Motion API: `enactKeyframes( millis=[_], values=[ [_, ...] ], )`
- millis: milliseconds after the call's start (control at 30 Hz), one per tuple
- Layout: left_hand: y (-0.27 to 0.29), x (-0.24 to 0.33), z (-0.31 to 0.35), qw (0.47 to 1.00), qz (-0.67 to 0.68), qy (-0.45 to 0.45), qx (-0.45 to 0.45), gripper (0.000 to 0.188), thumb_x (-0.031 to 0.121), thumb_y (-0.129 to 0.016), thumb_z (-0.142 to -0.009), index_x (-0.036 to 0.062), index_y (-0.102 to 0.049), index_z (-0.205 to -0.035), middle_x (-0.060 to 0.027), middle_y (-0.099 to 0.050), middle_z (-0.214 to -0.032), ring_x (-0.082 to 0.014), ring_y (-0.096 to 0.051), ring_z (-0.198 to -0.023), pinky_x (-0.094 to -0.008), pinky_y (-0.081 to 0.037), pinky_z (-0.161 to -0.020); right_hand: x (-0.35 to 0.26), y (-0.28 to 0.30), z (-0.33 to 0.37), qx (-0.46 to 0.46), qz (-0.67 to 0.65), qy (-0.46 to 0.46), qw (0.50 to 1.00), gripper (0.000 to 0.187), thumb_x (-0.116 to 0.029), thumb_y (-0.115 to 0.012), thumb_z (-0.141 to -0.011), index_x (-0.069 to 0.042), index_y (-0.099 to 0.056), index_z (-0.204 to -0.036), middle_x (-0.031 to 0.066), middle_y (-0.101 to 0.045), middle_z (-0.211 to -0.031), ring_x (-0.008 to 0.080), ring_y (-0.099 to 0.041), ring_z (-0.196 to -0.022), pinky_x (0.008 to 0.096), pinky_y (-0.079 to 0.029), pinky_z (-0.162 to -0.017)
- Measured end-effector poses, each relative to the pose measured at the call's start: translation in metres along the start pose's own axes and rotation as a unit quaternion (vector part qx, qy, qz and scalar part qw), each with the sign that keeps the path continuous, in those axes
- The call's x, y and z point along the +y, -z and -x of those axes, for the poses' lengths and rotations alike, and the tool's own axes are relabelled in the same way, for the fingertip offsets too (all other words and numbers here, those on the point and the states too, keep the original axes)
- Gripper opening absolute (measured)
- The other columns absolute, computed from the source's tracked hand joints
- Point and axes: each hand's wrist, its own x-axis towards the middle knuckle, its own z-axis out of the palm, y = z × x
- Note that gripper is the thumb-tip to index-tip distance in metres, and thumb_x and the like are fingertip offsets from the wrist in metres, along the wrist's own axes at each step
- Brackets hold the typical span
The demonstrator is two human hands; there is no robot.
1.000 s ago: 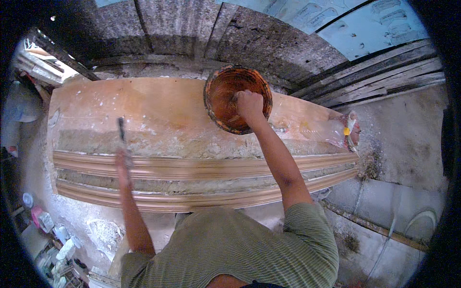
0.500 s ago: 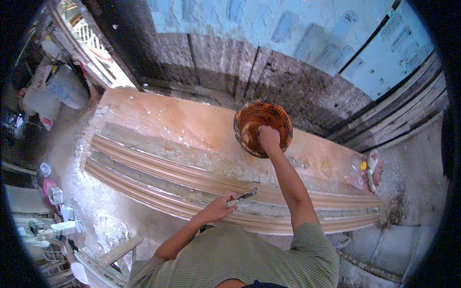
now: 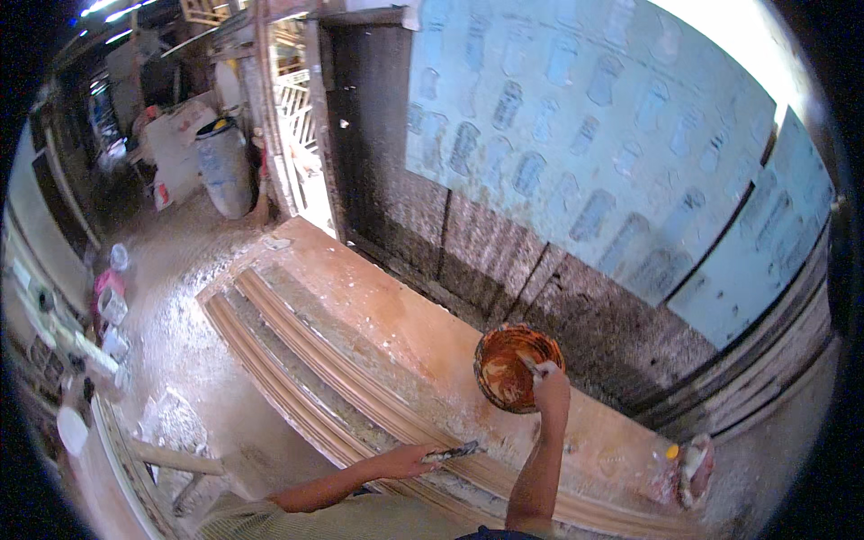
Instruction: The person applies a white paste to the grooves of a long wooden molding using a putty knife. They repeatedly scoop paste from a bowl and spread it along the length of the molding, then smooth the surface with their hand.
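Note:
My right hand (image 3: 552, 389) is closed at the right rim of a round bowl (image 3: 490, 385) smeared orange and brown inside. It grips a small spatula-like tool (image 3: 529, 364), whose tip points into the bowl. Over the bench's near side, my left hand (image 3: 407, 462) is closed around a narrow, stained scraper-like tool (image 3: 461, 450) pointing right. Beneath and beside that hand run two long, ribbed brown mouldings (image 3: 297, 315), parallel along the bench. The bowl stands on the bench's orange-brown top (image 3: 360, 286). Fingers partly cover both tools' handles.
A blue-panelled wall (image 3: 576, 135) rises behind the bench, dark and crusted lower down. At the bench's right end lie a yellow cap (image 3: 672, 452) and a crumpled bag (image 3: 696, 472). A blue barrel (image 3: 225, 171) stands far left, with several containers on the floor at left.
The view has swung up and to the left. My right hand has come up from inside the bowl to its rim, bringing its tool into sight. My left hand still holds its tool.

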Motion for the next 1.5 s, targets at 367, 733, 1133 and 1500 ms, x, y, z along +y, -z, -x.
enactKeyframes(
  millis=[367,733,1133,1500],
  values=[
    [-0.015,0.012,0.038,0.998,-0.010,-0.033,0.057,0.055,0.040,-0.050,-0.098,0.0072,-0.039,-0.142,-0.0236,-0.050,-0.134,-0.0378,-0.051,-0.121,-0.0441,-0.040,-0.103,0.003,-0.007,0.075,0.138,-0.106,0.012,0.985,0.022,-0.019,-0.061,-0.090,0.000,-0.062,-0.101,0.0272,-0.065,-0.100,0.0429,-0.063,-0.092,0.0510,-0.049,-0.077],
    [-0.059,0.013,0.146,0.961,0.071,0.034,0.265,0.043,0.027,-0.054,-0.097,0.0030,-0.047,-0.132,-0.0227,-0.056,-0.122,-0.0369,-0.055,-0.113,-0.0433,-0.043,-0.098,-0.091,0.000,0.134,0.096,-0.204,0.035,0.974,0.027,-0.012,-0.063,-0.091,0.001,-0.060,-0.114,0.0172,-0.064,-0.088,0.0308,-0.063,-0.076,0.0414,-0.050,-0.071],
    [-0.137,0.018,0.231,0.840,0.174,0.102,0.503,0.039,0.027,-0.062,-0.094,0.0002,-0.054,-0.120,-0.0084,-0.060,-0.100,-0.0183,-0.056,-0.093,-0.0340,-0.046,-0.084,-0.337,-0.193,0.179,-0.069,-0.555,0.254,0.789,0.032,-0.028,-0.055,-0.097,-0.009,-0.055,-0.071,0.0035,-0.054,-0.063,0.0131,-0.055,-0.059,0.0332,-0.044,-0.051],
    [-0.215,0.036,0.296,0.757,0.180,0.186,0.600,0.032,0.024,-0.065,-0.092,0.0027,-0.056,-0.115,-0.0038,-0.052,-0.087,-0.0133,-0.048,-0.082,-0.0290,-0.042,-0.076,-0.333,-0.104,0.244,-0.224,-0.626,0.184,0.724,0.050,-0.034,-0.055,-0.097,-0.003,-0.052,-0.059,0.0038,-0.050,-0.050,0.0131,-0.051,-0.045,0.0344,-0.039,-0.043]
  ],
)
